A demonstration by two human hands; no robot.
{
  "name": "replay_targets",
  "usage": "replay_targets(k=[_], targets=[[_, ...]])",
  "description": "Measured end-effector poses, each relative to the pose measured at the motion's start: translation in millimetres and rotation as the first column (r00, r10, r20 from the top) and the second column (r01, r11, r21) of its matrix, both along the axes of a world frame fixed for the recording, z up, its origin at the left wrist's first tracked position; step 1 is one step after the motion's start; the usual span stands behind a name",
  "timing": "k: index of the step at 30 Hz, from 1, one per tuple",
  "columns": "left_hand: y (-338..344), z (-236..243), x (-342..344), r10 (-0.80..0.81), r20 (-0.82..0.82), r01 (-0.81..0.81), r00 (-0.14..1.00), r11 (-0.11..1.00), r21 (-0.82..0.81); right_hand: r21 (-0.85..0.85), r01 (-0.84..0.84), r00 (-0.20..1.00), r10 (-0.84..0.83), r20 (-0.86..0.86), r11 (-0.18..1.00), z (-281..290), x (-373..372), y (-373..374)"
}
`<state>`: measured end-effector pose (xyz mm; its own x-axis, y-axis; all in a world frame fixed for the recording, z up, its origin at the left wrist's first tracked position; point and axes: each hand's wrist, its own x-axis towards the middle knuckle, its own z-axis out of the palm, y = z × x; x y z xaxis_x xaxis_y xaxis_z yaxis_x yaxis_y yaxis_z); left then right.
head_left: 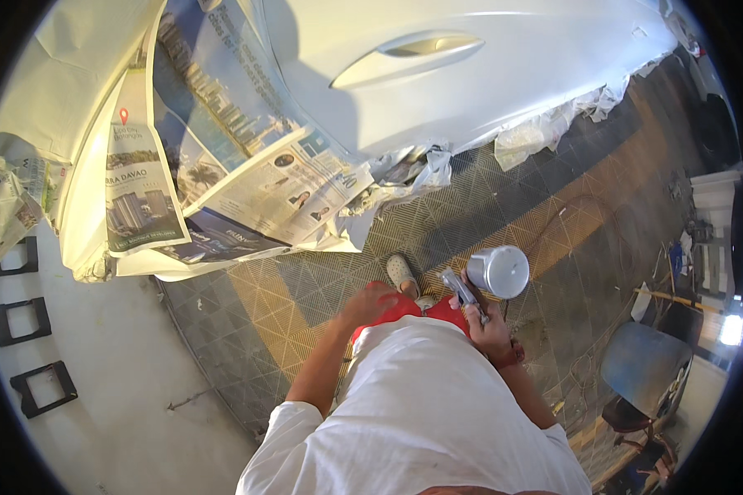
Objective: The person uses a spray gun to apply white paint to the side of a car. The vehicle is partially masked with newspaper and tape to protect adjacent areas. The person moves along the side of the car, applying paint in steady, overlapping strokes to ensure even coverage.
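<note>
My right hand (489, 327) is closed round the handle of a spray gun (456, 285) with a silver cup (499, 272), held in front of my right thigh. By my red shorts (404, 311), my left hand (371, 304) hangs with its fingers loosely stretched and nothing seen in them. Ahead of both hands is a pale car door panel (504, 74) with a recessed door handle (428, 49). Newspaper sheets (264, 194) cover the part of the car left of the panel. The gun stands apart from the panel.
Crumpled masking sheets (545, 132) hang along the panel's lower edge. Grey and yellow tiles (322, 285) cover the floor, with a thin hose (590, 202) on it. To the right stands a worn chair (645, 363). Black frames (23, 320) line the left side.
</note>
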<state>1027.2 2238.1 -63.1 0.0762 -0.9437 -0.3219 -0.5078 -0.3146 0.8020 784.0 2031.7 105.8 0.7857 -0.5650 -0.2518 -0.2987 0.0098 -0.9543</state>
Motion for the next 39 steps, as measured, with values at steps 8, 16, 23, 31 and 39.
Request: replay_targets(k=[8, 16, 23, 31, 39], targets=[[348.6, -139.2, -27.1, 0.504, 0.308, -0.536, 0.807, 0.404, 0.742, 0.235, 0.092, 0.992, -0.110, 0.066, 0.968, -15.3, 28.2, 63.1], [376.2, -73.9, -40.0, 0.656, 0.247, -0.595, 0.713, 0.380, 0.708, 0.176, 0.169, 0.932, -0.215, 0.290, 0.970, 6.5, 66.3, 93.4], [271.4, -57.2, -15.1, 0.473, 0.245, -0.519, 0.846, 0.627, 0.581, 0.123, 0.093, 0.831, -0.145, 0.537, 0.988, 105.5, 137.5, 52.0], [227.7, -50.6, 37.0, 0.530, 0.206, -0.561, 0.823, 0.698, 0.446, 0.039, 0.427, 0.803, -0.399, 0.442, 0.903, 128.3, 163.3, -14.9], [295.0, -89.1, 57.5, 0.497, 0.160, -0.469, 0.853, 0.595, 0.652, 0.009, 0.741, 0.592, -0.659, 0.464, 0.671, 138.6, 139.5, -48.3]])
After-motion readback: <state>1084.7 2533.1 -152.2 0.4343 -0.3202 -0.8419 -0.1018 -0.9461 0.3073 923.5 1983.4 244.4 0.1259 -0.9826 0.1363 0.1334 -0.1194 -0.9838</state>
